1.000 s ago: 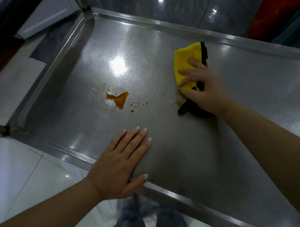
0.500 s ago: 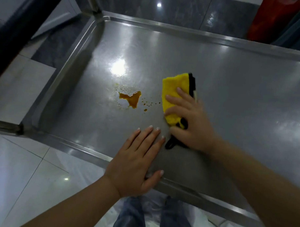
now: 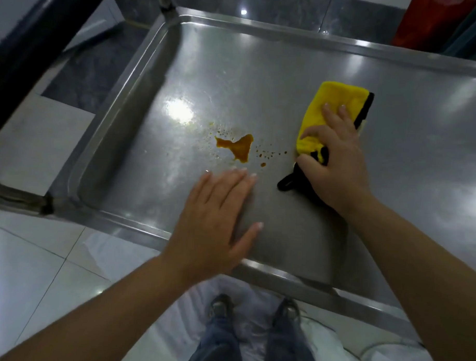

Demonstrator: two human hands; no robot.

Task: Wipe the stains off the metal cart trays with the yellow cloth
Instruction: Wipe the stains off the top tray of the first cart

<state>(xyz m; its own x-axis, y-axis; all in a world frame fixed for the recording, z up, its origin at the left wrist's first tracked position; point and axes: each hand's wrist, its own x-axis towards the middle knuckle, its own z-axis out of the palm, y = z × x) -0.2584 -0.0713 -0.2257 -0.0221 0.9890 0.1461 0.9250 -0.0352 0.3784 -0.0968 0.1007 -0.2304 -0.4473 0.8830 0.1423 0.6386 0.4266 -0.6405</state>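
Right hand [image 3: 337, 167] grips cloth [image 3: 333, 113]; left hand [image 3: 216, 220] flat on tray [image 3: 390, 266]. Risk: sweep smears stain [image 3: 236, 148] onto left fingertips.

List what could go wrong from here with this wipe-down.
1. The left hand lies flat on the metal tray with its fingertips right beside the orange stain; a small slide could smear sauce onto the skin.
2. The right hand presses the yellow cloth to the right of the stain, so a single pass could miss the small droplets scattered between them.
3. The cloth's black loop trails loose and might drag through the mess.
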